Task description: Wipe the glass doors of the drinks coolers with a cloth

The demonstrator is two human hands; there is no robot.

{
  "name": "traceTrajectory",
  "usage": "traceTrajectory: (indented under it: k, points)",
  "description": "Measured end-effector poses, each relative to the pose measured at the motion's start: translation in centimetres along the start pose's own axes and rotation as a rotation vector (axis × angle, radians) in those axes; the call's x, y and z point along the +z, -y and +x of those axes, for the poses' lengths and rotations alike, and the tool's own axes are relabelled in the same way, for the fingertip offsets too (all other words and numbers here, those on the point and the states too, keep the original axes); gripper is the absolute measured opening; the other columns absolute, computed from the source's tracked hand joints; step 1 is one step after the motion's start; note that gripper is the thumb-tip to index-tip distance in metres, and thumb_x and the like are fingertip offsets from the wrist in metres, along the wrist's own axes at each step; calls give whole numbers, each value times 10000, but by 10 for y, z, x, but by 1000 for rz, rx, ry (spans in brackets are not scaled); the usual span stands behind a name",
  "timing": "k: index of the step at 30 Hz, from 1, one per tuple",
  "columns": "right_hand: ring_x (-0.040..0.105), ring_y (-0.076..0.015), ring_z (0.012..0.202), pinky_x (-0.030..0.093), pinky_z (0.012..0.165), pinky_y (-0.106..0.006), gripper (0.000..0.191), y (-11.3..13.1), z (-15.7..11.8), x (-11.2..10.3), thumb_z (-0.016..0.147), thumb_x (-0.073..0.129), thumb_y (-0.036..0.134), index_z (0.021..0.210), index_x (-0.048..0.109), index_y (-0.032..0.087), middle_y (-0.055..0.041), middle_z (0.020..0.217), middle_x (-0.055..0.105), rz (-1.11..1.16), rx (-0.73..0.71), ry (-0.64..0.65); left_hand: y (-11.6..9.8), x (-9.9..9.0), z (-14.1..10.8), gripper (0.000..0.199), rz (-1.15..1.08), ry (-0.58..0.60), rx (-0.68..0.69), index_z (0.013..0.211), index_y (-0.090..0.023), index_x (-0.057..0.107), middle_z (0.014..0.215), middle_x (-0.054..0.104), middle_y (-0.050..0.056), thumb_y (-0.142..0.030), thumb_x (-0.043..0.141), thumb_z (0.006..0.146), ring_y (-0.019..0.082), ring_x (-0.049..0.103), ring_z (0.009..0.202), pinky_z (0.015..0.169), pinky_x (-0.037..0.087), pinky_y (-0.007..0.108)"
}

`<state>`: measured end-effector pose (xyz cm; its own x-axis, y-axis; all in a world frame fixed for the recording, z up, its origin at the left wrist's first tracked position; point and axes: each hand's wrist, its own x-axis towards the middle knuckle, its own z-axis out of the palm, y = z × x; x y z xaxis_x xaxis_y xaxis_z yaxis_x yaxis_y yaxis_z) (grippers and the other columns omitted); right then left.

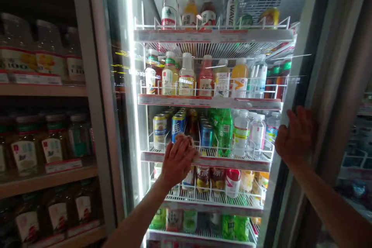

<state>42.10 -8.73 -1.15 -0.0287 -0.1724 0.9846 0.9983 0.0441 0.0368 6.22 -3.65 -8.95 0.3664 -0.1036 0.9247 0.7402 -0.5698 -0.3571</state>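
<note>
My left hand (177, 162) is closed on a crumpled pale cloth (188, 143), in front of the third shelf of a lit drinks fridge. The cloth seems pressed to the glass door, where faint reflections show. Behind it stand a blue can (177, 126) and a white-and-gold can (159, 130); the hand hides part of the shelf edge. My right hand (296, 135) lies with fingers apart against the dark door frame (312, 97) on the right.
Fridge shelves hold bottles, among them a red-capped water bottle (169, 6) and a green bottle (225, 131). Wire rails and a price strip (209, 102) run along the shelf fronts. On the left, a wooden shelf (43, 90) carries more bottles. A bright light strip (132, 85) runs down the fridge's left side.
</note>
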Motion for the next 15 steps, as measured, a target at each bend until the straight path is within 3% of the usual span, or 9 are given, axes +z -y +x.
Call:
traceTrajectory:
  k: [5, 7, 9, 12, 15]
  points:
    - [372, -328, 1311, 311, 1056, -543, 470, 0, 0, 2, 859, 407, 285, 1300, 487, 143, -155, 1381, 454, -18, 31, -7, 50, -16, 8, 458, 128, -236, -301, 1263, -208, 487, 1458, 334, 125, -163, 525, 809, 294, 234, 1381, 1102, 257, 493]
    - [367, -334, 1313, 314, 1056, -539, 470, 1, -1, 2, 860, 406, 275, 1305, 487, 145, -158, 1379, 454, -12, 42, 4, 51, -16, 16, 468, 132, -270, -350, 1274, -191, 477, 1465, 313, 138, -149, 519, 810, 301, 219, 1384, 1097, 265, 499]
    - [357, -338, 1320, 307, 1060, -547, 479, 1, -2, 1, 864, 396, 258, 1329, 465, 167, -144, 1396, 437, 2, 66, 26, 31, -10, 26, 443, 83, -203, -284, 1249, -187, 496, 1478, 290, 134, -152, 515, 808, 306, 201, 1389, 1087, 278, 500]
    - [359, -343, 1318, 287, 1069, -555, 489, 0, -4, 0, 863, 404, 256, 1344, 450, 188, -131, 1408, 424, 22, 69, 24, -3, 2, 42, 387, 10, -52, -63, 1200, -206, 531, 1444, 365, 106, -188, 515, 813, 285, 229, 1382, 1086, 283, 482]
    - [372, -332, 1312, 292, 1072, -534, 482, 0, -6, 1, 856, 423, 274, 1328, 471, 184, -131, 1397, 441, 17, 39, -13, 5, 2, 60, 370, 35, -55, -26, 1194, -218, 537, 1407, 422, 95, -216, 501, 825, 258, 260, 1373, 1092, 284, 463]
